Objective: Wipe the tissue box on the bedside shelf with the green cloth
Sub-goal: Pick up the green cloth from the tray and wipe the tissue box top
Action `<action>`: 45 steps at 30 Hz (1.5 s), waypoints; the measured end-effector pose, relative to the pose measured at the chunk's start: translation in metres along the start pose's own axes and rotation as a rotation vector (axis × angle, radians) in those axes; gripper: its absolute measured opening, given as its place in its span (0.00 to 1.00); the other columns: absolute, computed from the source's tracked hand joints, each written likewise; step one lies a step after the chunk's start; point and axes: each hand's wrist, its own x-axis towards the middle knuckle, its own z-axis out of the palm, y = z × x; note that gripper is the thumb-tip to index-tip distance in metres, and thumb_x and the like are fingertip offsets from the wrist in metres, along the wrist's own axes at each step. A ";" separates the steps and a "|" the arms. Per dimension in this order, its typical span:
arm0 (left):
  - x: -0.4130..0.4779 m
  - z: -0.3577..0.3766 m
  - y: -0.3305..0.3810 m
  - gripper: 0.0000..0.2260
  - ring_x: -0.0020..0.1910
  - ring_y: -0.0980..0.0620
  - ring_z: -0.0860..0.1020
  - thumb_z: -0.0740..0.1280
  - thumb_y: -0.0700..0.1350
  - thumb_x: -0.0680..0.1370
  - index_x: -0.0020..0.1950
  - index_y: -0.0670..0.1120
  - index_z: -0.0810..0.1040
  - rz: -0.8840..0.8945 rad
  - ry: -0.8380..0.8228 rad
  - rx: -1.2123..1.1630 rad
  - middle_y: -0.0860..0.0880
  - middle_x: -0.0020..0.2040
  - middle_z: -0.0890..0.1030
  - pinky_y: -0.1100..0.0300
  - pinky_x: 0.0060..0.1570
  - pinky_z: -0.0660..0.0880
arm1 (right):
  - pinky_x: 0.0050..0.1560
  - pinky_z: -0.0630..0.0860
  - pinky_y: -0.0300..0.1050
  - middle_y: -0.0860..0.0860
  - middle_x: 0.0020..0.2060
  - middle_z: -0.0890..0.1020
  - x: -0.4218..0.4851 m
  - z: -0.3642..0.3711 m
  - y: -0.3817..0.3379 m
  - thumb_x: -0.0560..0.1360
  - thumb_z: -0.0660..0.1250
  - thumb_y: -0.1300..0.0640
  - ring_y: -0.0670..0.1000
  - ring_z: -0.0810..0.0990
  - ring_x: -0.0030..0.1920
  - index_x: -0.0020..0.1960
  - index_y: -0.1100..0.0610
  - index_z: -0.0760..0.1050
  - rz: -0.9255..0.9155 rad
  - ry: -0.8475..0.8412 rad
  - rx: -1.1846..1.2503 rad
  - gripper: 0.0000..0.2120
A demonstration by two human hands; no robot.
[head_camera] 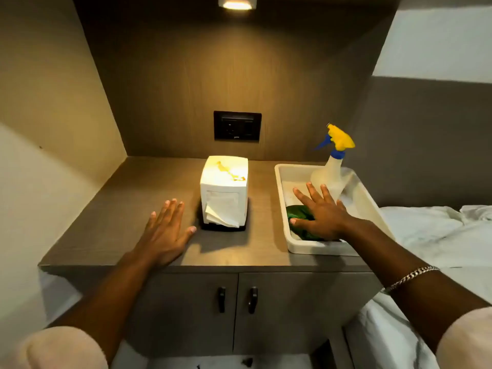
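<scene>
The left hand (166,230) lies flat with its fingers spread, palm down over the bedside shelf (119,222), just left of the tissue box (224,191) and holding nothing; its thumb tip reaches toward the dark base under the box without touching it. The tissue box stands upright at the middle of the shelf, white, with yellowish stains on its top and a sheet of tissue hanging from the slot in its near face. On the wall behind the box sits a black socket plate (237,125), and a lamp (237,3) glows above it. Right of the box, a little apart from it, a white tray (282,198) rests on the shelf. In the tray's near end lies the green cloth (298,213), crumpled; the right hand (323,213) is spread open on top of it, fingers splayed and not closed around it. A chain bracelet (410,277) circles that forearm. At the tray's far end stands a spray bottle (328,177) with a yellow and blue trigger head. Right of the tray, white bedding (436,235) lies rumpled.
</scene>
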 end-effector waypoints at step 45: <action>0.139 -0.126 0.025 0.54 0.69 0.62 0.35 0.77 0.64 0.59 0.77 0.55 0.52 0.472 -0.363 -0.280 0.54 0.80 0.44 0.54 0.69 0.31 | 0.73 0.64 0.54 0.41 0.76 0.60 0.008 -0.090 -0.179 0.73 0.69 0.59 0.54 0.61 0.75 0.68 0.34 0.65 -0.140 0.214 0.145 0.31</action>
